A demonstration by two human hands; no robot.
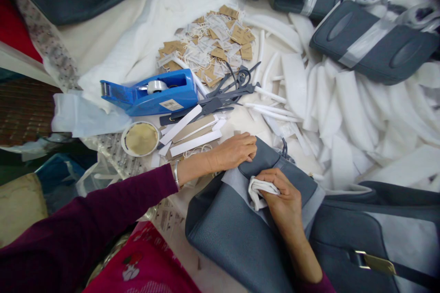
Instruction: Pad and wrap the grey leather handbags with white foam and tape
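Note:
A grey leather bag (233, 233) lies in front of me at the bottom centre. My left hand (233, 151) grips the bag's upper edge with curled fingers. My right hand (280, 192) is closed around a wad of white paper (258, 188), which it presses against the light grey lining at the bag's opening. A silver bangle sits on my left wrist.
A blue tape dispenser (154, 94) stands left of centre, with a tape roll (140, 138) below it. White and tan strips (192, 132), grey straps (227, 94) and a heap of tags (213, 43) lie behind. White padding strips (343, 110) cover the right. Wrapped grey bags (374, 43) lie top right.

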